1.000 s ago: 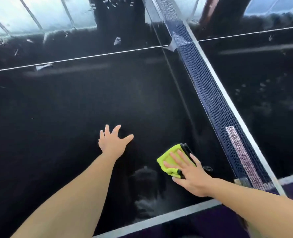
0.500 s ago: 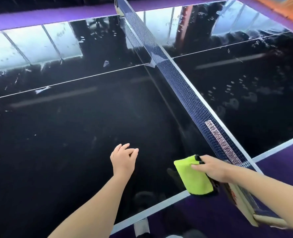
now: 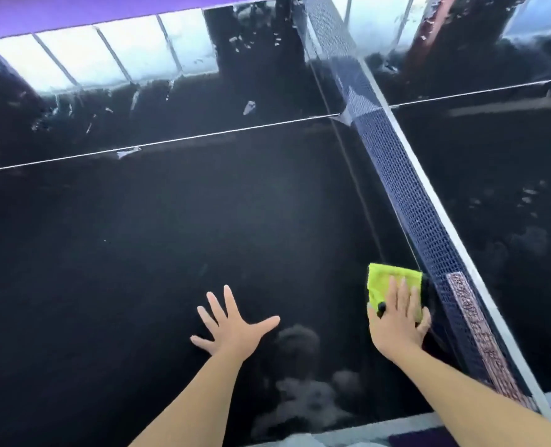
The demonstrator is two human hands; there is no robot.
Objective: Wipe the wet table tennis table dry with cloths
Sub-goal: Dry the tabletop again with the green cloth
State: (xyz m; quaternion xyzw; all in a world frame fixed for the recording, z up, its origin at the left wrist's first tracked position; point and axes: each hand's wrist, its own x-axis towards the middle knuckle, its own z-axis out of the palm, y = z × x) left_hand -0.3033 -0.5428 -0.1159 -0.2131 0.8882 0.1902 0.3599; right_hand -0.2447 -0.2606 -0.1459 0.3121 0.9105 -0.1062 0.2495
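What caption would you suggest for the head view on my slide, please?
Right hand presses a green cloth flat on the wet table beside the net; left hand spread, empty.

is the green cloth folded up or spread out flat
Folded. The green cloth is a compact pad with a black layer at its edge, pressed flat under the right hand beside the net.
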